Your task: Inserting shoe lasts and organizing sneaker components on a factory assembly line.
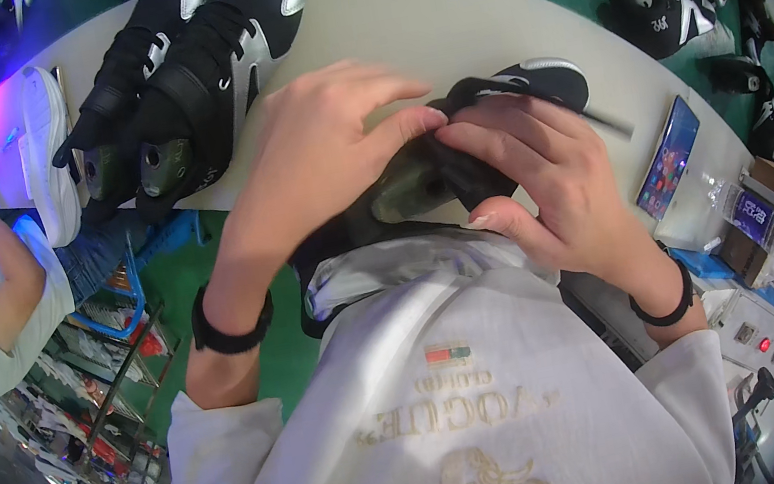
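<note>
Centre of the frame, both hands are on one black shoe (524, 83) with a white sole edge, held over the near edge of the pale worktable (432, 17). Left hand (317, 152) lies across the top, thumb and forefinger pinched together on the shoe's opening; right hand (550, 186) cups it from the right, fingers curled and clamped on the black upper. A greenish form (409, 188) sits inside the opening, mostly hidden by the fingers. Looks like the step is seating or tugging the upper around that form; the next move likely calls for a firm two-handed pull with the shoe kept steady, though the exact contact point is hidden. Upper left of the frame: a pair of black high-top shoes (188, 71) on the table, well apart from the hands. Right of the frame: a phone (667, 157) lying on the table. Far left: another person's sleeve (0, 324).
</note>
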Action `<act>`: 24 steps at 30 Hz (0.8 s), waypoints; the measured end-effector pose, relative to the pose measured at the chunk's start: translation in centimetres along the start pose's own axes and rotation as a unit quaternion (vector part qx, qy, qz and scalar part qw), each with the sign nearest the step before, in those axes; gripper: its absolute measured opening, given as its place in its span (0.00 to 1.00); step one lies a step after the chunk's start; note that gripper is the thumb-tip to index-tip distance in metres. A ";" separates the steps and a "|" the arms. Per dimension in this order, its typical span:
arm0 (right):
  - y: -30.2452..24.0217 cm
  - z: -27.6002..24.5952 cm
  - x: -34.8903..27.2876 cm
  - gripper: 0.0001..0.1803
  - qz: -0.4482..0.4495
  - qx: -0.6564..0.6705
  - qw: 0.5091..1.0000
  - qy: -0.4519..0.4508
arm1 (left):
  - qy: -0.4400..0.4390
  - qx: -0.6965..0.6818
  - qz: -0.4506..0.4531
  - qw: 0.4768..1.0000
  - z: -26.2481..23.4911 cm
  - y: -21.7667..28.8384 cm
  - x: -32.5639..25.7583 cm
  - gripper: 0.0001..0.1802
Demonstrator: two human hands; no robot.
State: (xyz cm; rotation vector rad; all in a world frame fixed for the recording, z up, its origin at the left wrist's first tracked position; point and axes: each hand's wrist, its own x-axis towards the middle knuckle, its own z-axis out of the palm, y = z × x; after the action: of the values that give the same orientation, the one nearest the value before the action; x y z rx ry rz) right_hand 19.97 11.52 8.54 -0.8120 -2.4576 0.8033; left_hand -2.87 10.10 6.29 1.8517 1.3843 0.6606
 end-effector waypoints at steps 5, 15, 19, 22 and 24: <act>1.3 -2.9 0.8 0.29 0.041 0.101 0.981 -0.159 | 0.027 -0.106 -0.214 0.971 -0.8 6.8 -5.6 0.11; 1.3 -3.2 2.0 0.37 0.106 0.109 0.974 -0.170 | -0.019 -0.056 0.002 0.998 2.8 4.8 -8.1 0.11; 2.2 -1.9 1.6 0.34 0.061 0.089 0.988 -0.112 | -0.038 -0.048 0.055 0.997 3.0 3.8 -7.9 0.07; 1.5 -1.0 0.8 0.33 0.072 0.072 0.992 -0.076 | -0.045 -0.025 0.070 0.996 3.4 3.4 -8.2 0.05; 1.5 0.5 0.2 0.32 0.022 0.040 0.998 -0.036 | -0.028 -0.003 0.100 0.995 3.9 3.1 -8.0 0.05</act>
State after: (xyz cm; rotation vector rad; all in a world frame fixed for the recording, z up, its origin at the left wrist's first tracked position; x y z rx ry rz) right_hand 20.12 12.39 7.24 -0.8235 -2.4604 0.9552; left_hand -0.46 0.95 6.50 2.0064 1.1691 0.7046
